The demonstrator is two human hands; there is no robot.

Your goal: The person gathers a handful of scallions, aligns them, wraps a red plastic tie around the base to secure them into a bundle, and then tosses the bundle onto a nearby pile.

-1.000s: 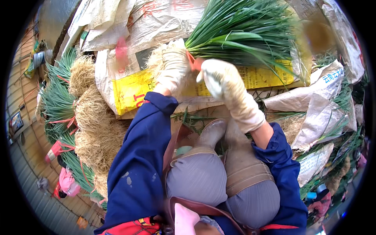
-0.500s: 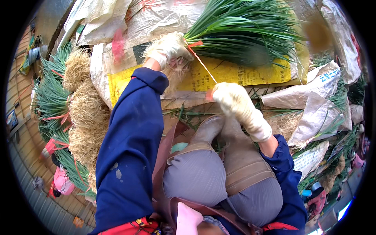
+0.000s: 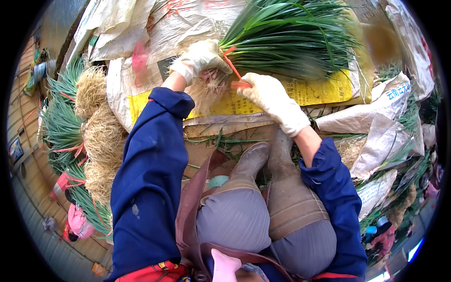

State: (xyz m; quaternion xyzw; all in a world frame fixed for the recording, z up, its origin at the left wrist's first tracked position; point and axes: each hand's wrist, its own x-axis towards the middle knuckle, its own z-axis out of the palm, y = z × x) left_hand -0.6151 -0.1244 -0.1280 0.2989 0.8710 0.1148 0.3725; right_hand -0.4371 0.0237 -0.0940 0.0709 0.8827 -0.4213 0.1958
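A large bundle of long green chive-like plants [image 3: 291, 42] lies across the sacks in front of me, leaves toward the right. My left hand [image 3: 201, 58], in a pale work glove, is closed around its stem end. Pale stringy roots [image 3: 206, 96] hang below that hand. An orange-red tie strip [image 3: 233, 69] goes round the stems just right of my left hand. My right hand [image 3: 275, 97], also gloved, pinches the strip's free length, and a short flat end sticks out from its fingers. Between the bundle and my right hand the strip is stretched straight.
Several tied bundles [image 3: 66, 122] are stacked at the left, their roots [image 3: 104, 131] facing me. A yellow printed sack [image 3: 314, 89] lies under the bundle. Crumpled white sacks [image 3: 385, 105] and loose leaves are at the right. My knees and boots [image 3: 284, 160] are below.
My right hand has moved up and left, nearer the bundle, and the strip between it and the stems is shorter. My left hand keeps its grip.
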